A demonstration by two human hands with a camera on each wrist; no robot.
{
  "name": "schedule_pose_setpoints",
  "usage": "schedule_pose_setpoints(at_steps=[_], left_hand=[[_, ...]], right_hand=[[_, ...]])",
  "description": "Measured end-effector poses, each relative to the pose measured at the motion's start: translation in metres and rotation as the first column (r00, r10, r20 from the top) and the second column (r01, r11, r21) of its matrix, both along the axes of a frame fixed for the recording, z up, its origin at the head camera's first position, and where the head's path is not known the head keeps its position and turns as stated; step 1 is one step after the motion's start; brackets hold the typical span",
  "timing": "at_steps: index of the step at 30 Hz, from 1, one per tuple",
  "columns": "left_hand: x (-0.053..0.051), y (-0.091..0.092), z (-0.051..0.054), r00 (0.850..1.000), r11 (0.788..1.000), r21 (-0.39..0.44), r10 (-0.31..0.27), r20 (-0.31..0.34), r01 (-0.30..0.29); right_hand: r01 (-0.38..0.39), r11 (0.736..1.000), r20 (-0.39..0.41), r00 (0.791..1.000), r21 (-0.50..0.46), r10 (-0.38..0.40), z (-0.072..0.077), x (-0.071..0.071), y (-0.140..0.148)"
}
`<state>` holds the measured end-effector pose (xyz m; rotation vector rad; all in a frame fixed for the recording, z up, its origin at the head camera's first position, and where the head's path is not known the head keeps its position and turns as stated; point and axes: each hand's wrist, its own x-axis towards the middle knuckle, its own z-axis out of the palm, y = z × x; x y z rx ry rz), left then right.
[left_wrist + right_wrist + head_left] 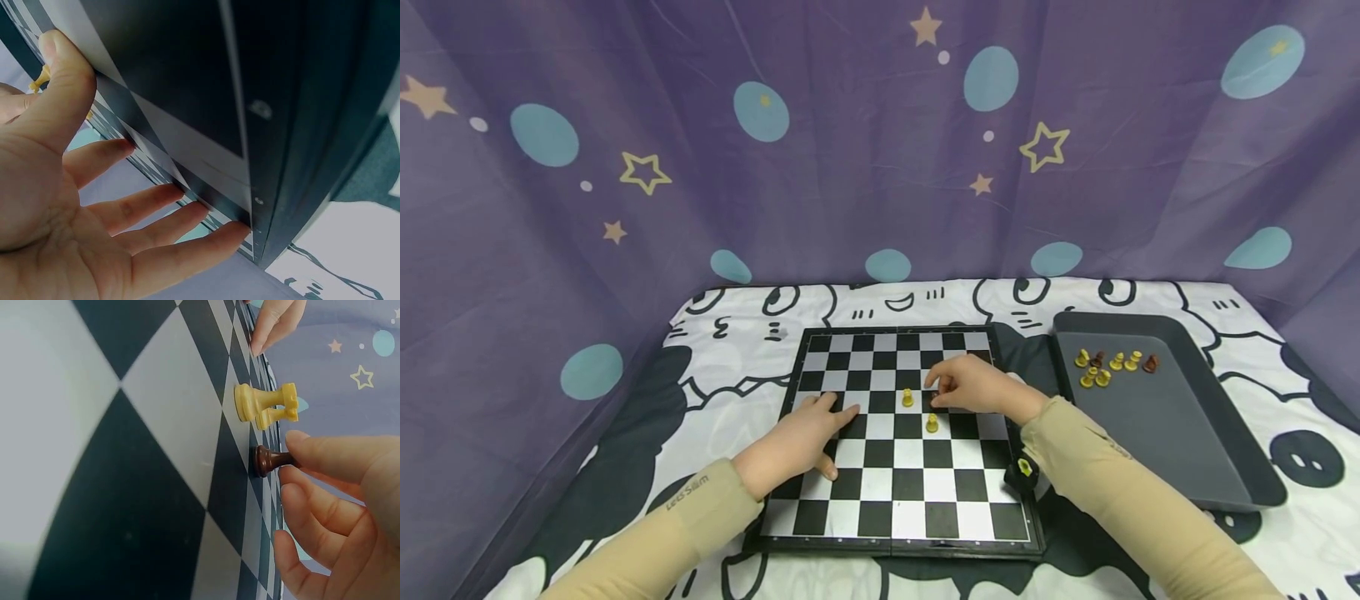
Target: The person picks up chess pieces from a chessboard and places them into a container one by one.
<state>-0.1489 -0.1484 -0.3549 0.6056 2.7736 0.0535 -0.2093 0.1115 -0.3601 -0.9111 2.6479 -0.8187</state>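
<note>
A black-and-white chessboard lies in front of me. My left hand rests on its left side with fingers spread; in the left wrist view the fingertips touch the squares and nothing is held. Over the right half of the board, my right hand pinches the upper part of a dark brown chess piece between thumb and index finger. That piece's top is hidden by the fingers, and its base is at the board. Beside it stand two yellow chess pieces, a nearer rook and another partly behind it.
To the right of the board sits a dark grey tray. Several yellow chess pieces and a few brown ones are inside, near its far end. A patterned white-and-black cloth covers the table, and a purple curtain hangs behind.
</note>
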Motion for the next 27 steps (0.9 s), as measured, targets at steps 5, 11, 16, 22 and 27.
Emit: schedule_pose_setpoints(at_steps=[5,11,16,22,27], left_hand=[[0.0002,-0.0002,0.0005,1.000,1.000,0.003,0.001,0.005,-0.001],[0.0002,-0.0003,0.0008,1.000,1.000,0.009,0.000,-0.004,0.000],[0.0004,-0.0005,0.0006,1.000,1.000,0.012,-0.002,-0.002,0.002],[0.0002,-0.0003,0.0009,1.000,1.000,0.007,0.003,0.003,-0.003],[0.0009,0.0000,0.0012,1.000,1.000,0.009,0.008,0.005,-0.008]], right_hand=[[-0.008,1.000,-0.001,1.000,-0.006,0.008,-0.0024,-0.0011,-0.0006],[-0.018,1.000,0.005,1.000,-0.002,0.018,-0.0029,-0.0011,-0.0007],[-0.025,1.000,0.006,1.000,0.010,0.025,-0.0031,-0.0002,-0.0007],[-0.021,1.000,-0.001,1.000,0.011,0.021,-0.0037,-0.0003,-0.0008],[-0.018,1.000,0.003,1.000,0.001,0.018,-0.0042,-0.0004,-0.0011]])
